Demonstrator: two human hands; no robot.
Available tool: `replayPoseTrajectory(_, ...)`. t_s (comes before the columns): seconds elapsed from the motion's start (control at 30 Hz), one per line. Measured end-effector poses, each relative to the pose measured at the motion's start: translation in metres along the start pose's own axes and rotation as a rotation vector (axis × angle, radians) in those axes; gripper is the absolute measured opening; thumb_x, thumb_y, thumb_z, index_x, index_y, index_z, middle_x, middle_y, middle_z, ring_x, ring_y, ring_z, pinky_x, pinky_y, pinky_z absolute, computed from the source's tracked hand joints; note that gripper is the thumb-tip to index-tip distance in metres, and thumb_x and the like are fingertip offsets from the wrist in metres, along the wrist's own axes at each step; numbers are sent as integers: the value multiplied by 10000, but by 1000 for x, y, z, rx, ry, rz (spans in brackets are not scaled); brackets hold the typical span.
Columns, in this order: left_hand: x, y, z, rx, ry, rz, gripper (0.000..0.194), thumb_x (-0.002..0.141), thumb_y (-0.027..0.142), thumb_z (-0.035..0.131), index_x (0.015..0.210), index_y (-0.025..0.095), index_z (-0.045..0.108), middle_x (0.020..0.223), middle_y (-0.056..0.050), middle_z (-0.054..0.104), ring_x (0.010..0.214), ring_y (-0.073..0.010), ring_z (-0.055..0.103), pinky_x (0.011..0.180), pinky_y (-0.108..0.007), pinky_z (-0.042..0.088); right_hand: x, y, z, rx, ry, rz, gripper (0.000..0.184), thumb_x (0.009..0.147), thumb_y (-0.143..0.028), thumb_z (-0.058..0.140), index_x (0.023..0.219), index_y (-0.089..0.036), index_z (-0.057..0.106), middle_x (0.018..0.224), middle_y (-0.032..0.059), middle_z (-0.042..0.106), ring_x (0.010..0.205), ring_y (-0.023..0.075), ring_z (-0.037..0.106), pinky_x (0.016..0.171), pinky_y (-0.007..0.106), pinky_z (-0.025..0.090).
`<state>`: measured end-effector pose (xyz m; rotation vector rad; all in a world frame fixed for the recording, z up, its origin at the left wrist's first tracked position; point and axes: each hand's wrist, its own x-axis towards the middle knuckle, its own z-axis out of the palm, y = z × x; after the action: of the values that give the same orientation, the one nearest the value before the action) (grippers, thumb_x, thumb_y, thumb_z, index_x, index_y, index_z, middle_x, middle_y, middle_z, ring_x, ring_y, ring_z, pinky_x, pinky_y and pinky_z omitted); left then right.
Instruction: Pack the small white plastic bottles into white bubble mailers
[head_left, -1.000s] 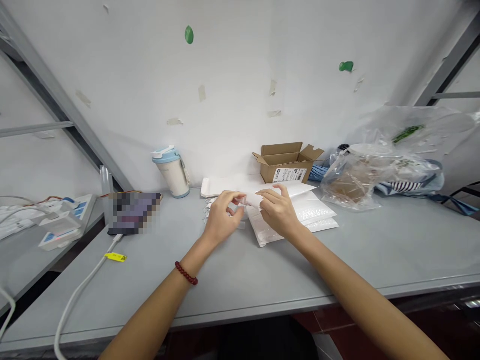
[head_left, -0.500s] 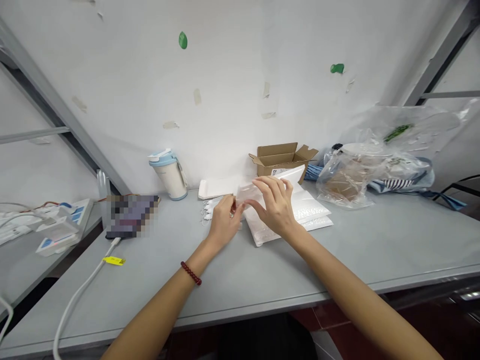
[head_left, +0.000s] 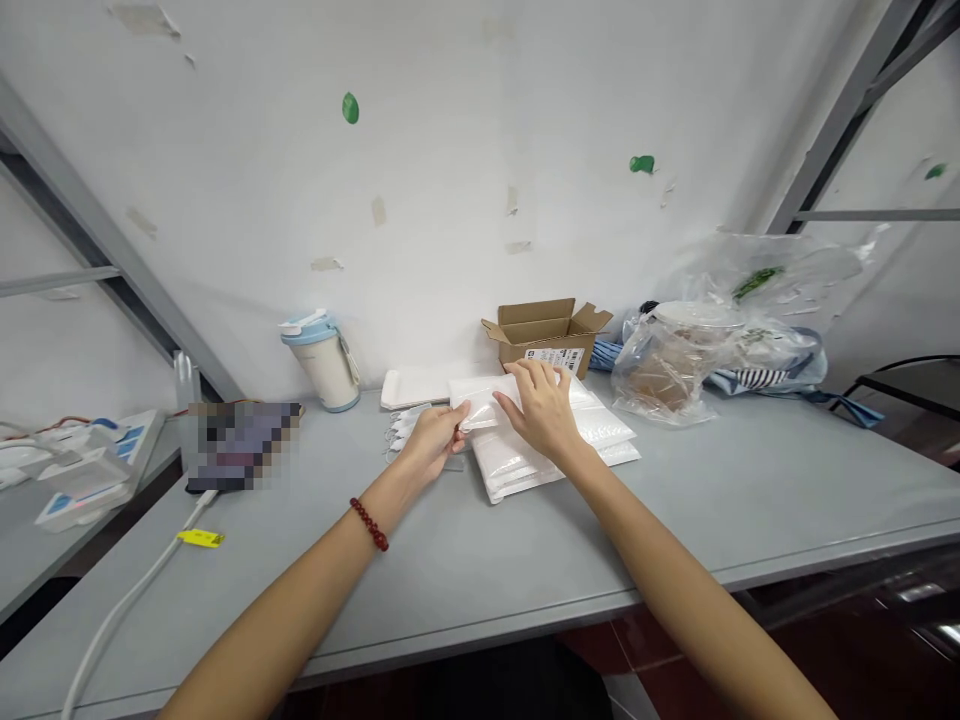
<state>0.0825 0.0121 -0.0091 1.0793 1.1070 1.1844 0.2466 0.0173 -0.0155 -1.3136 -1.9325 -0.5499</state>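
A white bubble mailer lies on top of a stack of the same padded mailers. At its left end, my left hand pinches the corner between thumb and fingers; a dark red bead bracelet is on that wrist. My right hand rests on the mailer's upper side with the fingers spread, and its palm hides part of it. Just left of the stack, close to my left hand, is a bunch of white pieces with thin loops.
Behind the mailers stand an open cardboard box and a flat white case. A blue-lidded cup is left of them. Clear plastic bags lie right. A white cable runs from a blurred dark device.
The top mailer's raised flap has come down flat under my right hand. My right hand has lowered and spread over it. The view has shifted slightly right and up.
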Motion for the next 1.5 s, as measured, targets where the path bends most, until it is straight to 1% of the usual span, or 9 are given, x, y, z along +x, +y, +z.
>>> replayPoseTrajectory(0.17,15,0,9,309,60,54,313,786,326,602,559,161,463,452,43,427,400,-56,369,402,-192,272,0,13,3,-23,-132,69,336,910,-320,446,1177,-147,551,1181,162,567,1107,277,478,944,484,306)
replayPoseTrajectory(0.37,31,-6,-2,632,62,105,341,785,358,572,517,166,486,408,28,454,335,-65,337,383,-221,258,-4,22,7,10,-401,58,351,918,-397,425,1231,-306,554,1317,160,452,1215,322,390,883,563,353)
replayPoseTrajectory(0.53,44,9,-34,916,105,194,252,821,285,490,649,139,602,551,-46,592,440,-125,500,461,-248,369,-4,23,7,30,-473,86,408,918,-468,387,1287,-342,508,1392,136,397,1277,329,330,897,609,341)
replayPoseTrajectory(0.63,53,22,-63,1141,138,316,120,761,160,523,729,138,637,763,-101,659,721,-193,604,640,-276,433,-4,22,7,35,-482,111,420,915,-486,379,1289,-347,511,1388,130,398,1282,332,321,908,610,336)
replayPoseTrajectory(0.73,62,28,-90,1326,80,391,142,744,123,526,765,150,664,903,-119,664,905,-227,592,763,-290,434,-4,21,7,25,-477,114,425,915,-491,372,1294,-354,505,1372,132,402,1273,333,326,903,607,342)
replayPoseTrajectory(0.87,73,23,-110,1504,4,430,158,749,143,548,804,166,694,937,-119,666,974,-242,575,799,-286,429,-6,21,8,-3,-457,104,423,918,-490,357,1289,-355,511,1352,136,418,1257,337,338,892,605,348)
replayPoseTrajectory(1.2,89,16,-113,1672,-59,461,257,809,142,448,776,148,703,924,-141,662,936,-236,578,728,-279,425,-5,21,9,-14,-453,100,412,919,-483,363,1275,-352,524,1332,135,434,1235,338,362,873,599,369)
replayPoseTrajectory(1.4,86,19,-109,1662,19,429,241,766,128,457,761,159,696,832,-104,677,817,-207,603,695,-268,429,-7,23,12,-20,-428,90,410,914,-483,375,1275,-358,523,1329,131,439,1226,341,362,865,599,374)
replayPoseTrajectory(1.5,83,24,-104,1669,87,447,255,795,130,428,834,143,680,919,-118,663,814,-212,610,692,-282,428,-7,24,12,-27,-421,88,405,915,-481,375,1271,-361,526,1319,127,452,1217,336,375,865,591,379)
